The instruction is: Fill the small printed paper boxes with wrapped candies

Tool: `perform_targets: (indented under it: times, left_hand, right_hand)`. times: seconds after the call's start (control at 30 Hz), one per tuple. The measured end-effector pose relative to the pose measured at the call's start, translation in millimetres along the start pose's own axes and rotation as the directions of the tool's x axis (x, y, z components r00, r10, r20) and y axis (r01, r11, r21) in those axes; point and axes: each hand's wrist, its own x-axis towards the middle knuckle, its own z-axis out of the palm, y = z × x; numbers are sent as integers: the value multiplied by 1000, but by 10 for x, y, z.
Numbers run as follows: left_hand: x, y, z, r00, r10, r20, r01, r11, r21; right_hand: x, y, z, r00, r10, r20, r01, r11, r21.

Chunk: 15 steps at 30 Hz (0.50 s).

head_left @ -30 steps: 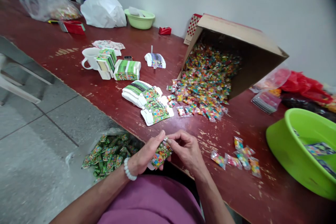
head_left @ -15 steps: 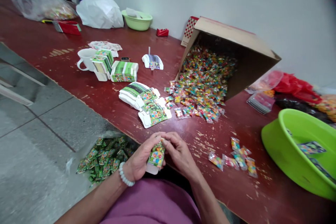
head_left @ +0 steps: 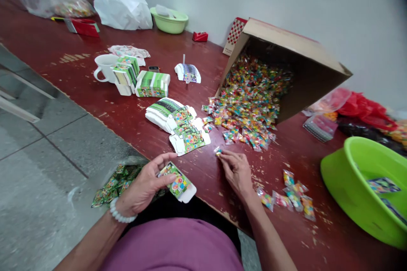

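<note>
Your left hand [head_left: 143,186] cradles a printed cardboard box [head_left: 178,183] in curled fingers; your right hand [head_left: 237,172] pinches a wrapped candy [head_left: 218,151] near the spilled candy heap [head_left: 248,110].

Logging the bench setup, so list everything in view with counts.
Table: 1, dark red, worn, under everything below.
Cardboard box: 1, brown, tipped on its side by the wall.
Wrapped sweets: many, multicoloured, spilling from the box; a small group lies nearer the front.
Flat carton blanks: 1 stack, green and white, mid-table.
Folded cartons: a few, green and white, beside the mug.
Mug: 1, white, table, left.
Large basin: 1, lime green, table, right.
Small basin: 1, pale green, by the wall.
Tape dispenser: 1, red, by the wall.
White plastic bag: 1, white, by the wall.
Clear bag of sweets: 1, multicoloured, far-left table end.
Red plastic bag: 1, red, right, by the wall.
Bag of green packets: 1, green, below the table edge.
Printed carton: 1, green and white, in the left hand.
Left hand: 1, holding the printed carton.
Right hand: 1, pinching one wrapped sweet.
Bead bracelet: 1, white, left wrist.
</note>
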Motion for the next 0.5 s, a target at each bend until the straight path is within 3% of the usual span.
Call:
perform_targets:
  times: [0.13, 0.27, 0.4, 0.5]
  left_hand:
    - [109, 1, 23, 995, 73, -69, -58, 976, 209]
    - [179, -56, 38, 961, 259, -100, -160, 811, 562]
    - [172, -67, 38, 934, 346, 89, -264, 502, 824]
    - [170, -41, 97, 924, 288, 251, -344, 342, 874]
  right_hand:
    - [-152, 31, -87, 974, 168, -152, -174, 985, -22]
    - [-172, -22, -73, 974, 216, -69, -226, 954, -197]
    - [-171, -70, -86, 962, 273, -9, -271, 947, -172]
    - [-170, -89, -133, 946, 322, 42, -321, 947, -13]
